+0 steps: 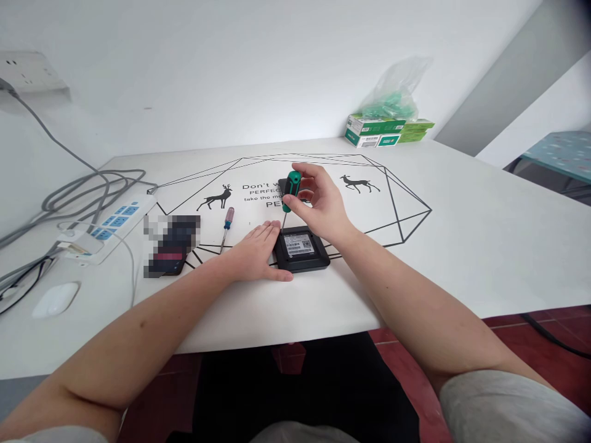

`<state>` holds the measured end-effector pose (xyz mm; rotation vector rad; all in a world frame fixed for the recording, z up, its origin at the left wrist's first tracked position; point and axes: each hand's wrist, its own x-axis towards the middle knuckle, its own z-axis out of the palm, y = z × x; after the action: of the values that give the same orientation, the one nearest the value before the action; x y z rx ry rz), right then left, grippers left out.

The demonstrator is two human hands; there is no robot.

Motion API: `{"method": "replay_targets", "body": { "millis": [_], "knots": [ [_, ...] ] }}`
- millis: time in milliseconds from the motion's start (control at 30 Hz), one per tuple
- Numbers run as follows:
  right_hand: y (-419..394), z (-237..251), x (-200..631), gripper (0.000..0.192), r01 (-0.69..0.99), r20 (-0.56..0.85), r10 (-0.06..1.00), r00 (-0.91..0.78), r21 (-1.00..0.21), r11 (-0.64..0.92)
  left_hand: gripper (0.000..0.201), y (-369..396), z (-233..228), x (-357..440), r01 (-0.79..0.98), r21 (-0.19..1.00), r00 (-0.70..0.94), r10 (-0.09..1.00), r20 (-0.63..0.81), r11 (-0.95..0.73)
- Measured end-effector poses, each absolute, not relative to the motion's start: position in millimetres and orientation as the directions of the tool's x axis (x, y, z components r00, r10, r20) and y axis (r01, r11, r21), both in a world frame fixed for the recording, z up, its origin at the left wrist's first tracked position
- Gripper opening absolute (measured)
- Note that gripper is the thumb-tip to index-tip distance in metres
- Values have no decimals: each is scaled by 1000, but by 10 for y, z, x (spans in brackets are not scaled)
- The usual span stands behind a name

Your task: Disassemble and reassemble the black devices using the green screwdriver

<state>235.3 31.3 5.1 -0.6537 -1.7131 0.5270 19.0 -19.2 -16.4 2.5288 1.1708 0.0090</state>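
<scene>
The right hand (318,203) grips the green-handled screwdriver (290,187) upright over the black device (301,248), which the flat, open left hand (256,252) steadies at its left edge.

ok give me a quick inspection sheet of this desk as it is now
surface: white table with printed deer and line design
job's things: black device lying flat, label up; green-handled screwdriver upright, tip at its far edge
clutter: spare screwdriver, white mouse, green boxes under a plastic bag
grippers: left hand flat against the device; right hand gripping the green-handled screwdriver
cables: grey leads into power strip
surroundings: white wall, red floor
</scene>
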Motion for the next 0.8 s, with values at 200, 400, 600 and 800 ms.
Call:
{"method": "replay_targets", "body": {
  "millis": [200, 400, 600, 800],
  "knots": [
    [304, 34, 2342, 56, 151, 726, 660, -193, -642, 751, 147, -188, -161, 197, 742, 312, 655, 739, -155, -593],
    [292, 36, 2341, 55, 157, 725, 659, -203, -640, 752, 147, -190, -150, 196, 741, 317, 657, 737, -160, -592],
    [302, 39, 2342, 57, 151, 725, 664, -185, -646, 748, 148, -198, -138, 208, 754, 307, 644, 746, -171, -580],
    [293, 42, 2337, 57, 146, 725, 665, -182, -648, 747, 147, -205, -117, 221, 759, 296, 641, 746, -182, -580]
  ]
}}
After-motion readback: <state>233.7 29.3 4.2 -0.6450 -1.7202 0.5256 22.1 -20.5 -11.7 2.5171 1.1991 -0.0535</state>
